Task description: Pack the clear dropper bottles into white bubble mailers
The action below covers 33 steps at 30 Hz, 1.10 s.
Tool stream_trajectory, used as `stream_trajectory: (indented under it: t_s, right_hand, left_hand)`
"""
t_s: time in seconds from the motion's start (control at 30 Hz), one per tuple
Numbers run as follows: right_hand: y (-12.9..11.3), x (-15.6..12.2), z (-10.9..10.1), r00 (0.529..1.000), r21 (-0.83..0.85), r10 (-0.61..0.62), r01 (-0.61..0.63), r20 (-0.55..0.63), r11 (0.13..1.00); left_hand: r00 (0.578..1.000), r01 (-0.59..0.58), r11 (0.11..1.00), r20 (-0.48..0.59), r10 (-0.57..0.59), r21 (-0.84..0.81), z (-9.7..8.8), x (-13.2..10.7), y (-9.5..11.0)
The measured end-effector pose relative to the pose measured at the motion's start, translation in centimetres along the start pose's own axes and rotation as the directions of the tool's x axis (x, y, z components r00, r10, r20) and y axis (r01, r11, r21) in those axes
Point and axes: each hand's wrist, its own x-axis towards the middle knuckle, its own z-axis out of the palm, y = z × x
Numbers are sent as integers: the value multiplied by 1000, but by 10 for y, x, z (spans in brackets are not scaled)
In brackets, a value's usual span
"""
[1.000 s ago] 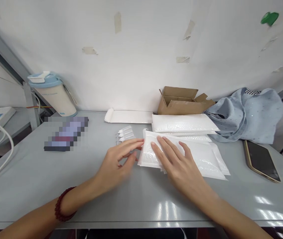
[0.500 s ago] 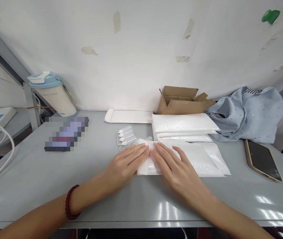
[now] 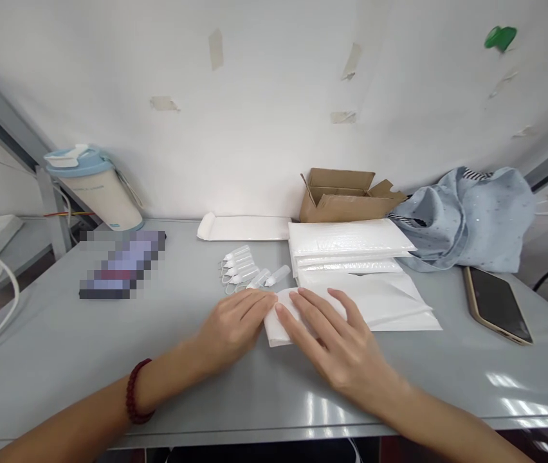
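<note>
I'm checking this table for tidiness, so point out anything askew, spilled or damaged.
No spill shows. Strips of tape cling to the wall, some with ragged ends. The white envelopes beside the right hand are fanned unevenly, not squared up, and one small bottle lies slightly apart from the other bottles.

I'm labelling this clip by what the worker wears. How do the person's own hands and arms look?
Both are bare, with no gloves and no sleeves in view. Above the left hand, the wrist wears a dark red bracelet of small round beads. The right hand has nothing on its wrist, and no ring shows on either hand.
</note>
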Motion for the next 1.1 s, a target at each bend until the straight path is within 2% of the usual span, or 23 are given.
stream_trajectory:
  t_s: [0.07,0.13,0.17,0.2,0.23,0.27,0.33,0.4,0.47,0.5,0.53,0.6,0.7,0.9,1.03,1.1]
  right_hand:
    - [-1,1,-3,993,-31,60,-63,-102,998]
    - [-3,2,-4,952,-82,131,-159,-275,984]
    - [-3,3,-4,916,-99,157,-206,-369,973]
    - [-3,3,-5,875,-108,172,-245,-452,964]
    - [-3,4,-5,838,-106,178,-268,-516,957]
    - [-2,4,-5,818,-98,179,-275,-547,956]
    - [0,3,-4,829,-75,185,-263,-528,962]
    - [3,2,-2,893,-48,188,-227,-408,973]
    - [7,1,1,952,-1,193,-199,-236,980]
    - [9,0,4,966,24,195,-194,-167,981]
    - [11,0,6,973,44,199,-195,-117,980]
    - [14,-1,10,973,64,215,-210,-81,976]
    - [16,0,13,972,74,224,-218,-78,973]
    - [15,0,17,971,98,228,-221,-67,970]
    - [16,-1,21,973,116,226,-219,-46,969]
    - [17,-1,23,974,123,225,-219,-36,968]
  left_hand:
    - [996,87,989,-22,-90,-122,-3,4,4]
    - [960,276,935,28,-277,-224,-6,13,7]
    - [913,407,870,99,-395,-277,-8,20,9]
    - [842,539,774,198,-501,-333,-9,27,11]
    - [757,654,651,317,-572,-387,-10,36,12]
    - [675,737,516,437,-595,-436,-9,44,13]
    - [557,826,267,643,-525,-497,-3,58,14]
    - [463,872,71,770,-440,-484,8,66,15]
    - [361,903,-66,834,-418,-424,21,69,15]
    - [316,911,-110,847,-428,-397,27,68,14]
    - [280,917,-140,852,-442,-374,33,67,14]
    - [245,924,-157,855,-457,-349,42,64,13]
    - [227,931,-159,863,-452,-328,45,64,12]
    - [200,941,-150,857,-476,-303,36,67,10]
    - [97,973,-146,889,-447,-179,34,63,11]
    - [79,978,-139,897,-435,-154,33,61,14]
